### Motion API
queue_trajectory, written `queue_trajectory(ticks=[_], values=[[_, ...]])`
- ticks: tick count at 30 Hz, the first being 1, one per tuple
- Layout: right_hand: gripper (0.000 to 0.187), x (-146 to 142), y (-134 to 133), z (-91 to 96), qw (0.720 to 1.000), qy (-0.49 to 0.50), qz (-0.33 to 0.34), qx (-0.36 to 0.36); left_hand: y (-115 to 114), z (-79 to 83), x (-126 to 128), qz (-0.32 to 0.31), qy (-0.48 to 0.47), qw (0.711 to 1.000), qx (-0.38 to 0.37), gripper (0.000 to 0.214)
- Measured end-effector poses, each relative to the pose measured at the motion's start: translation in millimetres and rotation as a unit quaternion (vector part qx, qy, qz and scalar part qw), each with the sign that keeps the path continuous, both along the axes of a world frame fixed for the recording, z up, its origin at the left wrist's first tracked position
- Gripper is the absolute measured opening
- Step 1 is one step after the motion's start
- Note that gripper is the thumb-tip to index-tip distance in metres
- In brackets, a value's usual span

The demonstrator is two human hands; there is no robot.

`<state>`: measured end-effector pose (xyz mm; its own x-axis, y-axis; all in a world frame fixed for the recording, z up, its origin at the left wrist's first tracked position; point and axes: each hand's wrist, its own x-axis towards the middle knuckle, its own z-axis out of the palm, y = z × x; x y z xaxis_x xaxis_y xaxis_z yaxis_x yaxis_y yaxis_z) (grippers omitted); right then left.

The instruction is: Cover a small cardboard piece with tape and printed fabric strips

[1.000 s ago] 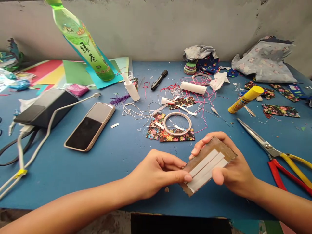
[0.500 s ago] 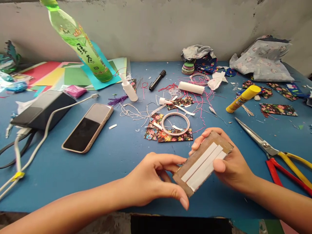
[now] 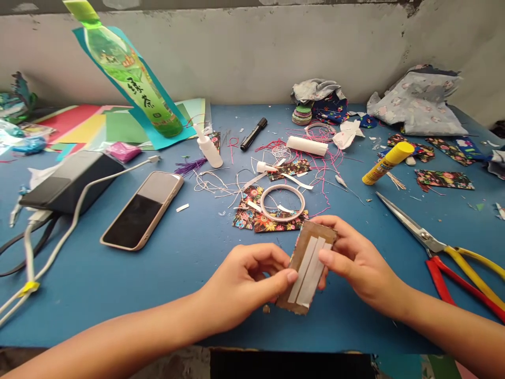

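Observation:
Both hands hold a small brown cardboard piece (image 3: 302, 252) above the near part of the table. Two pale strips, which look like double-sided tape, run along its face. My left hand (image 3: 256, 287) pinches its left edge, thumb on the front. From the right, my right hand (image 3: 361, 263) grips it with the thumb on the strips and the fingers behind. Just beyond the cardboard lie a roll of tape (image 3: 282, 217) and flowered fabric pieces (image 3: 243, 213). The back of the cardboard is hidden from me.
On the right are scissors (image 3: 424, 237) with red and yellow handles and a yellow glue stick (image 3: 389, 163). A phone (image 3: 142, 210), a black power bank (image 3: 74, 179) and a green tea bottle (image 3: 136, 79) stand or lie left. A glue bottle (image 3: 209, 149), marker (image 3: 254, 133) and tangled threads (image 3: 221, 181) lie mid-table.
The cardboard piece has moved left and turned more upright. My left thumb has come onto its front face, and my right hand has shifted left with it.

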<state>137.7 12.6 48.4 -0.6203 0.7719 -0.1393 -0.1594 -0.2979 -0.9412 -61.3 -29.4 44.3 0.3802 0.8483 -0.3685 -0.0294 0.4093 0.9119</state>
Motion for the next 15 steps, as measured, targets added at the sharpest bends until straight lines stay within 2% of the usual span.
queue_trajectory(ticks=[4,9,11,13,15], values=[[0.013,-2.6,1.9,4.8,1.0,-0.012,0.02,0.018,2.0,0.5,-2.1,-0.001,-0.068,0.997,0.02,0.037],[0.035,-4.6,-5.0,0.7,0.996,-0.05,0.069,0.004,-0.2,-4.3,-0.3,-0.011,-0.169,0.985,0.03,0.037],[0.038,-4.7,-7.3,-3.5,0.997,-0.06,0.048,0.003,-3.2,-6.2,-0.5,-0.047,-0.173,0.984,0.02,0.05],[0.034,-5.0,-8.3,-7.0,0.997,-0.071,0.002,0.019,-6.2,-6.8,-1.1,-0.096,-0.181,0.979,-0.007,0.063],[0.03,-5.8,-8.6,-8.5,0.992,-0.105,-0.036,0.055,-8.4,-6.1,-1.4,-0.135,-0.214,0.966,-0.048,0.066]])
